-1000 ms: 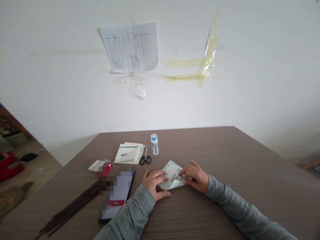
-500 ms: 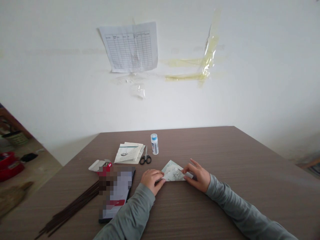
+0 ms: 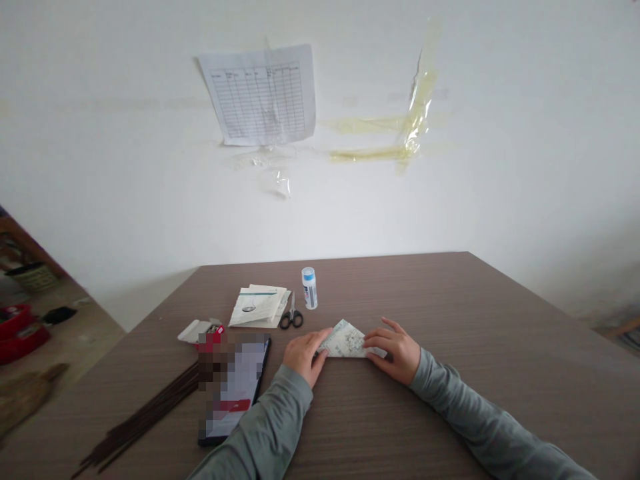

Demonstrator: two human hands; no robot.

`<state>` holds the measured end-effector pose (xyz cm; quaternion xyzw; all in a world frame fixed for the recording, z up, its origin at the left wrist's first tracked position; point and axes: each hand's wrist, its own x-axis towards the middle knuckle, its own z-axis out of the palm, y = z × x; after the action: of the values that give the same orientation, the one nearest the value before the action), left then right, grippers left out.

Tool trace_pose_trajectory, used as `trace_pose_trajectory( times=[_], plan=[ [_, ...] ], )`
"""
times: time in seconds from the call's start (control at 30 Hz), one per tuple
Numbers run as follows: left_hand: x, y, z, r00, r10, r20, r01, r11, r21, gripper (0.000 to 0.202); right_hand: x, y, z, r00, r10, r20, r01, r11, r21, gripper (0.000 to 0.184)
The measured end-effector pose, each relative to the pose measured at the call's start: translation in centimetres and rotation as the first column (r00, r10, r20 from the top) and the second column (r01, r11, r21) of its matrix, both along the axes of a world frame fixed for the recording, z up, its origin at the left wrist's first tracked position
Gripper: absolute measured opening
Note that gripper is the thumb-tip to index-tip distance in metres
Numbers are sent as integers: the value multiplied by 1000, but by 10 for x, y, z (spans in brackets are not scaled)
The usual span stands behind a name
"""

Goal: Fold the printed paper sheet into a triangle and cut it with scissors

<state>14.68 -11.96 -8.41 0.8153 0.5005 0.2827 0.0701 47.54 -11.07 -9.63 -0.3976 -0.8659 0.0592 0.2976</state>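
Folded printed paper at lower centre, now a flatter triangle than 1 second ago; left hand and right hand pressing its 2 ends flat, fingers spread, gripping nothing.

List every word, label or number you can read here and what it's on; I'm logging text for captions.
None can be read.
Wall sheet: a ruled table, entries too small.
Glue bottle: label blurred.
Leaflets: print too small.
Folded paper under the left hand and right hand: pattern only, illegible.
Tablet: screen pixelated.
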Motion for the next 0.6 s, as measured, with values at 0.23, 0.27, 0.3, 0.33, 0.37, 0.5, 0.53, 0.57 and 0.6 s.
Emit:
trace_pose_trajectory(
  times=[0.23,0.27,0.3,0.33,0.37,0.5,0.53,0.57,0.6],
  plan=[
    [2,-16,18,995,15,-96,-15,1000,0,51,7,6,-6,1000,28,0,-28,998,59,35],
    [2,-16,18,996,15,-93,-15,1000,1,49,8,6,-6,1000,27,7,-28,998,49,36],
    [3,-17,18,996,12,-87,-11,1000,4,49,8,7,-6,1000,19,12,-19,999,34,37],
    [3,-17,18,997,9,-83,-8,1000,8,48,7,7,-6,1000,7,15,-8,1000,19,38],
    [3,-17,17,997,8,-82,-7,1000,14,48,7,7,-6,1000,1,19,-1,1000,5,40],
    [2,-13,12,995,27,-93,-25,1000,18,45,5,6,-5,1000,-10,21,9,1000,5,39],
    [1,-11,10,995,28,-97,-27,1000,6,43,5,6,-5,1000,-16,21,16,1000,18,37],
    [1,-9,9,994,27,-102,-28,1000,-9,40,5,5,-4,999,-24,24,23,999,33,34],
    [0,-8,8,994,27,-109,-30,999,-23,38,5,5,-4,999,-31,29,30,998,49,31]
  ],
)
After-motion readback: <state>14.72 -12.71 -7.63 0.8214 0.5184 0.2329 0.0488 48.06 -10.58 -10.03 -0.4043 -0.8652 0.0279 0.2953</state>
